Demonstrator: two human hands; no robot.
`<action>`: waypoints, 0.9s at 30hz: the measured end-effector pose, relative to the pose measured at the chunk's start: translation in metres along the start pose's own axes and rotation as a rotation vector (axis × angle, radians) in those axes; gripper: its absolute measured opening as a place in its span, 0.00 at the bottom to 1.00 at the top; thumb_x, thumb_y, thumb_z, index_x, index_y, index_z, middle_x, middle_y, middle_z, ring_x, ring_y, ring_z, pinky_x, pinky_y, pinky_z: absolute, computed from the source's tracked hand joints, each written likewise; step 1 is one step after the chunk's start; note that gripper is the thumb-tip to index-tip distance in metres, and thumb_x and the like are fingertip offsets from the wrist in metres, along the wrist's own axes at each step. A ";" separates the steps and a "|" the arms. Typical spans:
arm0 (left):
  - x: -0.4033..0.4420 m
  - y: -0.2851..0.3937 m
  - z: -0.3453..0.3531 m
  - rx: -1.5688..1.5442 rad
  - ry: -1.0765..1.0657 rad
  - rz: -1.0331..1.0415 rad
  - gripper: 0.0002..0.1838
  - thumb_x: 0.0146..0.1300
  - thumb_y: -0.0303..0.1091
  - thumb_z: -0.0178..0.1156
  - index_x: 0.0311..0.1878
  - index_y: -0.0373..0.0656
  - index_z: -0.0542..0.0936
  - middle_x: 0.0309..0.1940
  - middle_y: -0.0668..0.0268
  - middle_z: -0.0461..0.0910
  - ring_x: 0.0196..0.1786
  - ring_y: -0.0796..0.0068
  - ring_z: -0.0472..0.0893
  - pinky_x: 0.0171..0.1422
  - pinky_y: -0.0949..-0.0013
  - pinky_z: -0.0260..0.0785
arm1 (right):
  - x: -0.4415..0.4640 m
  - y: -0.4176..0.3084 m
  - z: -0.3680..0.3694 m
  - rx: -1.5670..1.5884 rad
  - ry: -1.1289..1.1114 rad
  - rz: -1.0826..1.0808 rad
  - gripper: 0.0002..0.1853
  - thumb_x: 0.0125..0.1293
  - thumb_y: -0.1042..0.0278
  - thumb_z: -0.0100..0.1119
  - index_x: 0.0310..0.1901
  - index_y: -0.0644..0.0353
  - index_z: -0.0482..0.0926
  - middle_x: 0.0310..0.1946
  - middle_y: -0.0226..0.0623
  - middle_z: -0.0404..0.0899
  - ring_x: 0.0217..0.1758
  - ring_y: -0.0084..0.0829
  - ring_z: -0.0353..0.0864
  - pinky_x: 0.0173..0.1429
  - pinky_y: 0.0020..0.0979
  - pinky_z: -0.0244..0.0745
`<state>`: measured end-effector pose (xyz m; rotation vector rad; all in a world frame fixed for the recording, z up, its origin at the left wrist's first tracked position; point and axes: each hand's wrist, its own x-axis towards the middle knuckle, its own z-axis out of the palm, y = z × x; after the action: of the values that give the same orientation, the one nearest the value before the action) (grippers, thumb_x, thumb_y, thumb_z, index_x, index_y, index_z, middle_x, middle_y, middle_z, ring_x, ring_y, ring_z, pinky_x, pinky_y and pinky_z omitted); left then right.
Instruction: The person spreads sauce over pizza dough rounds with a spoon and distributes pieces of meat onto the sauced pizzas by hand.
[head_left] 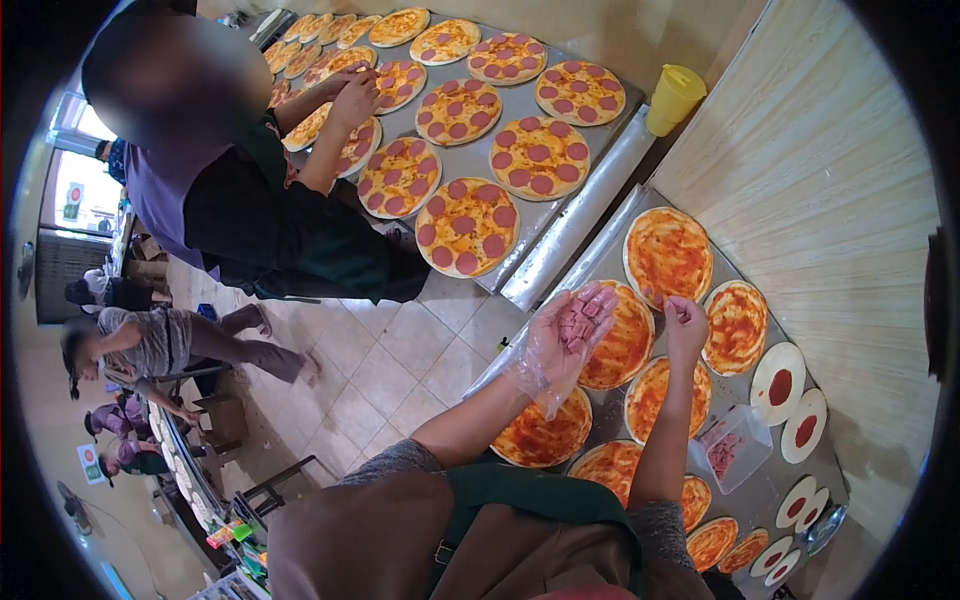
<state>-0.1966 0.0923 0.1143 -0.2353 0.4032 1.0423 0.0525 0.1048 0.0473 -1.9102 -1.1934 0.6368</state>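
Left hand (pixel 552 337): your open palm cups meat pieces (pixel 579 323).
Right hand (pixel 686 327): your fingertips press together near a sauced base (pixel 668 250), contents unclear.

Bare counter (pixel 750 508) leaves a passage on the near side of the meat tub (pixel 757 445), while a worker's right forearm (pixel 668 430) bars its left and dough rounds (pixel 803 425) crowd its far right.
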 end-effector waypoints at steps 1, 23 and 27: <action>0.000 0.000 -0.001 -0.006 0.001 0.001 0.23 0.75 0.44 0.51 0.64 0.39 0.75 0.64 0.55 0.77 0.70 0.60 0.74 0.77 0.55 0.65 | 0.000 0.000 0.000 -0.039 0.021 -0.037 0.09 0.62 0.70 0.69 0.41 0.64 0.86 0.34 0.36 0.83 0.34 0.28 0.80 0.41 0.30 0.74; -0.004 0.015 -0.007 -0.013 -0.082 -0.029 0.21 0.76 0.41 0.49 0.63 0.39 0.76 0.66 0.56 0.76 0.72 0.61 0.72 0.78 0.55 0.62 | 0.004 -0.006 0.009 -0.168 0.095 0.003 0.09 0.59 0.69 0.71 0.38 0.63 0.84 0.35 0.39 0.82 0.38 0.35 0.81 0.47 0.35 0.76; -0.006 0.018 -0.001 -0.006 -0.078 -0.052 0.19 0.76 0.40 0.49 0.61 0.38 0.76 0.64 0.56 0.78 0.71 0.61 0.73 0.77 0.56 0.64 | 0.004 -0.001 0.012 -0.122 0.097 0.049 0.09 0.59 0.69 0.71 0.38 0.63 0.84 0.34 0.39 0.82 0.38 0.35 0.81 0.46 0.35 0.76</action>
<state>-0.2153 0.0960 0.1161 -0.2086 0.3216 0.9983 0.0449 0.1131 0.0409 -2.0539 -1.1502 0.5007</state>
